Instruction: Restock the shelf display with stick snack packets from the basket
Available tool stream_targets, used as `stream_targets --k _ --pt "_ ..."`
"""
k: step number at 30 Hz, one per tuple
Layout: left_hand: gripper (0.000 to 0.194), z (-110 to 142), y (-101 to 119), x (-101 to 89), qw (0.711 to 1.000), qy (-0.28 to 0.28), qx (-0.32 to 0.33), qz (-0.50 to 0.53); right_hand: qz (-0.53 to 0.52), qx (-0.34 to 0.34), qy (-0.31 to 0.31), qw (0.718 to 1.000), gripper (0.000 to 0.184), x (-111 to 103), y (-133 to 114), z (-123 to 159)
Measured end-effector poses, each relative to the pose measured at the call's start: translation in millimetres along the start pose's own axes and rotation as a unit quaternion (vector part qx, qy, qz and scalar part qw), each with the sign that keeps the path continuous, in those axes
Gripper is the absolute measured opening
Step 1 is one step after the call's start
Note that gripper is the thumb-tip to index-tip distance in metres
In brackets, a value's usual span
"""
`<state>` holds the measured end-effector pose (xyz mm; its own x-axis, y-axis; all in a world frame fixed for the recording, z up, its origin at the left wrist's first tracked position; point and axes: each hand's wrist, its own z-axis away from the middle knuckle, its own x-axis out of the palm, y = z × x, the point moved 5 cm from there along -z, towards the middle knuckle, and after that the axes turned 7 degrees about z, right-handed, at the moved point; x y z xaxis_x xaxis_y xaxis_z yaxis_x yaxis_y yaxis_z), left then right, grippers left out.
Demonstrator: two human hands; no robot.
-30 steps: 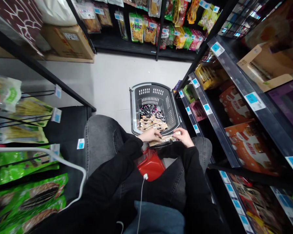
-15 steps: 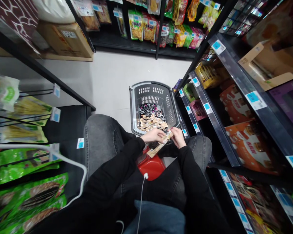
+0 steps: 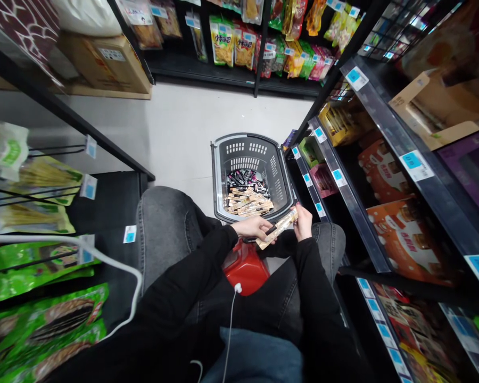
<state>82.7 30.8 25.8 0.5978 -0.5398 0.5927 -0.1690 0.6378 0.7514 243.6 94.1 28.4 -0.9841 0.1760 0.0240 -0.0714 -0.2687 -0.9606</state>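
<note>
A long, narrow beige snack packet (image 3: 279, 229) is held slantwise over my lap, its upper end to the right. My right hand (image 3: 303, 222) pinches that upper end. My left hand (image 3: 256, 227) has its fingers closed around the lower half, with part of them hidden by the packet. Just beyond my hands stands a grey shopping basket (image 3: 219, 175) on the floor. Inside it, similar beige packets (image 3: 247, 202) lie loosely at the near side, and dark packets with pink parts (image 3: 245, 178) lie behind them.
A red object (image 3: 247, 274) sits between my legs below the basket, near a white cable (image 3: 232, 319). Shelves with price tags (image 3: 417, 165) rise close on the right. Hanging green bags (image 3: 64, 324) flank the left. A cardboard box (image 3: 104, 66) stands at the back left.
The packet has been lifted from near the basket's near rim and turned to a slant. Over the last half second, it and my right hand moved slightly right. The basket stays in place.
</note>
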Motion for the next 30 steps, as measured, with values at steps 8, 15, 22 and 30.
stream_targets --k 8,15,22,30 --pt "0.058 3.4 5.1 12.5 0.996 -0.073 0.009 0.057 -0.018 0.057 -0.019 0.998 0.039 -6.7 3.6 -5.7" --pt "0.053 15.8 4.2 15.8 0.977 -0.077 -0.102 0.169 0.026 0.001 -0.123 0.992 0.035 -2.8 -6.2 -2.8" --pt "0.031 4.1 -0.4 -14.5 0.985 0.165 -0.039 0.028 0.051 -0.015 -0.154 0.987 0.039 2.6 -7.3 0.9" --pt "0.023 5.1 15.1 -33.8 0.890 0.302 0.085 -0.330 0.052 0.021 -0.115 0.992 0.041 1.9 6.4 -4.5"
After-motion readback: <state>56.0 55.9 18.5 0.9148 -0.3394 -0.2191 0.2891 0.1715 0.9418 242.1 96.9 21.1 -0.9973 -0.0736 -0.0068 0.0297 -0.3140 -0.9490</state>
